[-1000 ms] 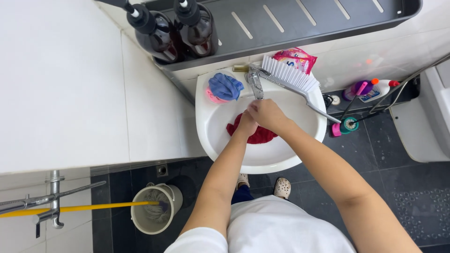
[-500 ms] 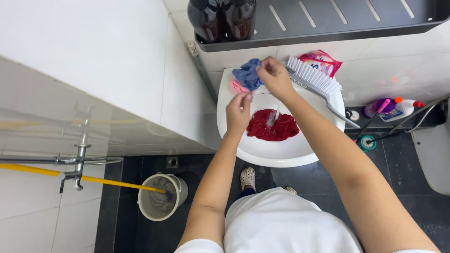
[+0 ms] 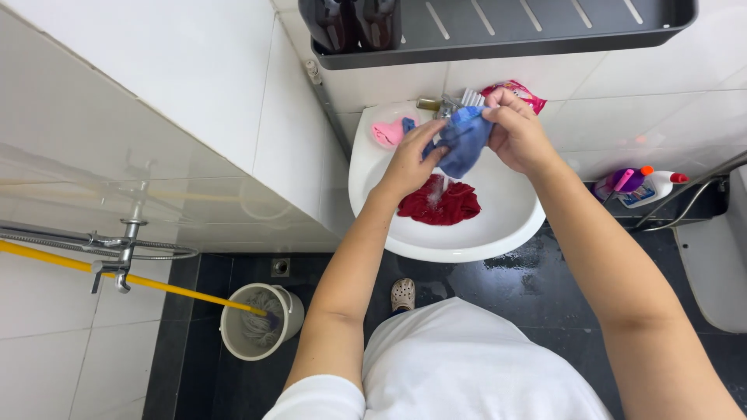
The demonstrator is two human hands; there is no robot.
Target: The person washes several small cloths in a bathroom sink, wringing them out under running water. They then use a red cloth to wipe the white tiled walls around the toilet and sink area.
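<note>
In the head view, both hands were raised over a white wash basin (image 3: 498, 233) and gripped one blue cloth (image 3: 464, 144) between them. The left hand (image 3: 407, 162) had its fingers (image 3: 428, 138) curled closed onto the cloth's left edge, with the thumb pressed against the fabric. The right hand (image 3: 517, 136) had its fingers (image 3: 498, 109) folded tightly over the cloth's upper right part, so the cloth hung bunched between the two sets of fingertips. Directly below the fingers, a red cloth (image 3: 440, 204) lay crumpled in the bottom of the basin, apart from both hands. Just left of the left fingers, a pink item (image 3: 385, 134) rested on the basin rim. Behind the right fingers, a pink packet (image 3: 523, 92) stood against the wall, and a metal tap (image 3: 430, 103) showed just above the cloth. A dark shelf (image 3: 545, 31) was mounted above. Far below and left of the fingers, a bucket (image 3: 261, 320) with a yellow-handled mop (image 3: 117, 276) stood on the dark floor.
</note>
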